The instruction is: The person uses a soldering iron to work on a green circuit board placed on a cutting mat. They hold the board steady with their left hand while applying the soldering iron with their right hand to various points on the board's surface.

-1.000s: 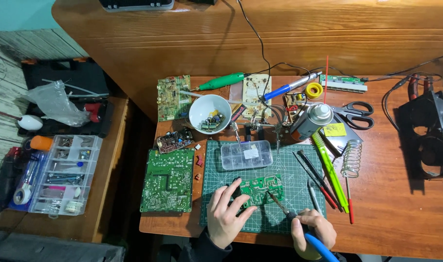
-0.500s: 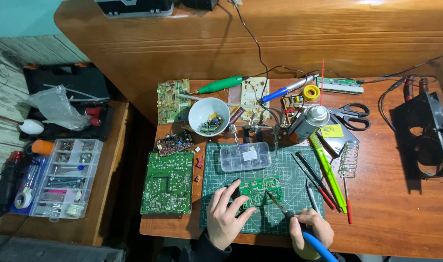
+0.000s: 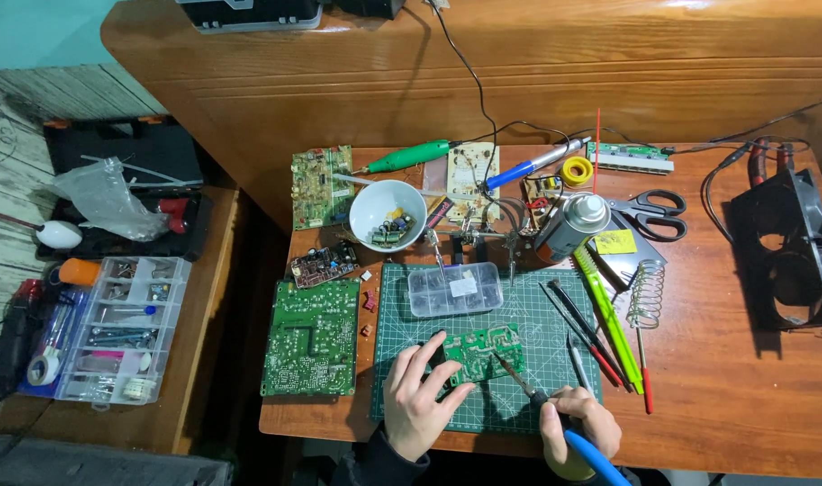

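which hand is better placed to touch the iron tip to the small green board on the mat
Right. The right hand already grips the blue-handled soldering iron, whose tip sits at the edge of the small green circuit board. The left hand holds no tool and steadies the board's left edge on the green cutting mat.

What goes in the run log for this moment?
left hand: steadies small green circuit board | right hand: holds soldering iron, tip on board | surface: green cutting mat
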